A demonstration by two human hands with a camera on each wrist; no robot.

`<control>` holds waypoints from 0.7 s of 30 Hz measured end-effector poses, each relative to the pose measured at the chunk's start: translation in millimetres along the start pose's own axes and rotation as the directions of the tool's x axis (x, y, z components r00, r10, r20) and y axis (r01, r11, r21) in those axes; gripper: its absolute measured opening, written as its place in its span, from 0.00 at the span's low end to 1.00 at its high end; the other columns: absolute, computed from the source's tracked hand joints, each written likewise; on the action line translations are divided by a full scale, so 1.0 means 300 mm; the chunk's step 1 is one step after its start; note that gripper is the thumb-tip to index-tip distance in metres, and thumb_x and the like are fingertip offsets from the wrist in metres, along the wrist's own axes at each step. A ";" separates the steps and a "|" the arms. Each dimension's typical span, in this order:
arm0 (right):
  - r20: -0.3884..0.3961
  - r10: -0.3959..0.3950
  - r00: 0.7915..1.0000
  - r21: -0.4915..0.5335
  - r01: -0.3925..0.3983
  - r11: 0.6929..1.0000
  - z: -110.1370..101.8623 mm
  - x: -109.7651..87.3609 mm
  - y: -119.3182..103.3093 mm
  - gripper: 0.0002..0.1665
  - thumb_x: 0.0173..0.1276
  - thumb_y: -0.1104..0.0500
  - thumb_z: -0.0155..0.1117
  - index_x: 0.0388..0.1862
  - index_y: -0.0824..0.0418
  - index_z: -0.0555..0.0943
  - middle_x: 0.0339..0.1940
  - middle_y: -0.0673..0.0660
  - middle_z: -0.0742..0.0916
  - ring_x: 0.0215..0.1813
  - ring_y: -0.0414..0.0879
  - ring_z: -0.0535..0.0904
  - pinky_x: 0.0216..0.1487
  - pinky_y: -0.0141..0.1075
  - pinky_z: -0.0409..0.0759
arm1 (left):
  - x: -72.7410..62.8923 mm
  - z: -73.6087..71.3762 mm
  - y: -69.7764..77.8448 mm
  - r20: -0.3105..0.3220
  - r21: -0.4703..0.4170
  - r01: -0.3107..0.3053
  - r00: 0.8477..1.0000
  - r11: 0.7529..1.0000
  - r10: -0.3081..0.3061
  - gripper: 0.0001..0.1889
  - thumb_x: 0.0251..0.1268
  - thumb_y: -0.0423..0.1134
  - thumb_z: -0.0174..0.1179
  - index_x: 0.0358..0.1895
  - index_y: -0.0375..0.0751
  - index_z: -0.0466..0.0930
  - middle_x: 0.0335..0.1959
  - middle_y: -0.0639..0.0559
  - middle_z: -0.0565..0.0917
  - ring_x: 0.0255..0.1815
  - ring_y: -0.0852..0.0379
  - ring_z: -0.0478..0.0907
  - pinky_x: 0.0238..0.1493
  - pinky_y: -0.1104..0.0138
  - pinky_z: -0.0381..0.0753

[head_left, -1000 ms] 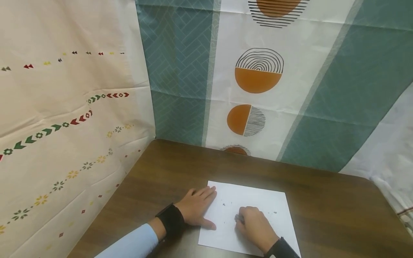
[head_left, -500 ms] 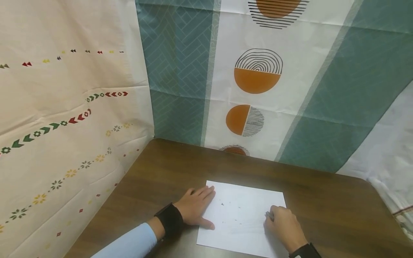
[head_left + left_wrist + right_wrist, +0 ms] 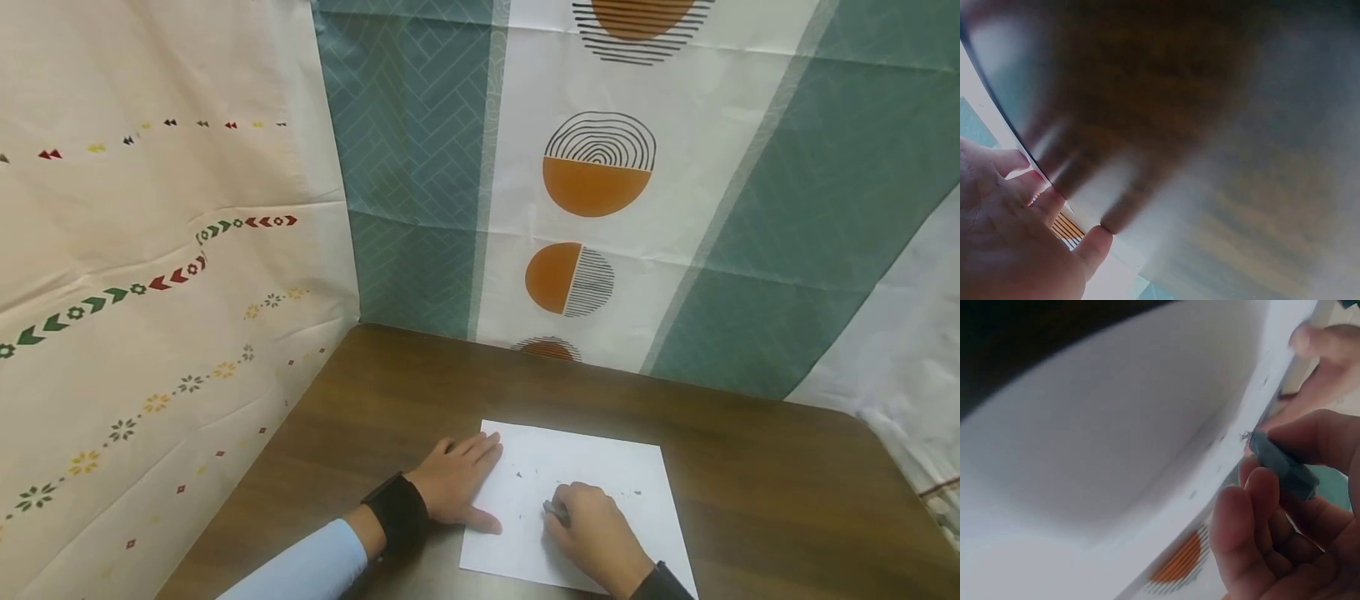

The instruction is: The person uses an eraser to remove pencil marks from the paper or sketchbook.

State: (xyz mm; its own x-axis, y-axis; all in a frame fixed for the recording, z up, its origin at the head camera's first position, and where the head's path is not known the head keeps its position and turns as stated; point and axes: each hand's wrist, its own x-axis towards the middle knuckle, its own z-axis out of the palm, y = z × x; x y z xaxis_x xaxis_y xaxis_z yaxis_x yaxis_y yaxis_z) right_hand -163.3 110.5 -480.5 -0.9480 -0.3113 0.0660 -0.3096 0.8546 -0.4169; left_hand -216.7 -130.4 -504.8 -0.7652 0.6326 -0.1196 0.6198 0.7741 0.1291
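Note:
A white sheet of paper (image 3: 600, 458) lies on the brown table, with several small dark crumbs (image 3: 519, 475) scattered over it. My left hand (image 3: 453, 483) rests flat across the paper's left edge, fingers and thumb spread. Near the sheet's middle, my right hand (image 3: 596, 529) pinches a small blue-grey eraser (image 3: 1282, 469) between thumb and fingers. In the right wrist view the eraser's worn end, with grey bits clinging to it, is at the paper. The right palm hides part of the sheet in the head view.
The wooden table (image 3: 420, 375) reaches back to a green and white patterned curtain (image 3: 420, 167). A cream embroidered cloth (image 3: 187, 250) hangs along the left side, and white cloth (image 3: 915, 400) along the right.
My right hand with the eraser first slid right to the paper's right edge, then came back left to the middle. The left hand has stayed in place.

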 end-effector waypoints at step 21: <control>0.047 -0.052 0.998 -0.082 0.056 0.995 0.040 0.023 0.003 0.09 0.56 0.64 0.71 0.22 0.55 0.80 0.17 0.44 0.74 0.21 0.39 0.66 0.25 0.35 0.68 | -0.002 0.010 -0.007 -0.018 0.029 -0.014 1.000 0.999 0.014 0.58 0.55 0.80 0.53 0.80 0.42 0.56 0.82 0.49 0.54 0.80 0.50 0.51 0.68 0.42 0.61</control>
State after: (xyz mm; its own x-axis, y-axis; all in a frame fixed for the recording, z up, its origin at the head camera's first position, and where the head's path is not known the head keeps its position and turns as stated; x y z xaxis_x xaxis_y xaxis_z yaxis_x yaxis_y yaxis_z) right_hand -169.2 104.2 -491.4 -0.9262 -0.3744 0.0448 -0.3668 0.8672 -0.3369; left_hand -217.1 -132.3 -507.8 -0.7592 0.6431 -0.0999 0.6351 0.7656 0.1024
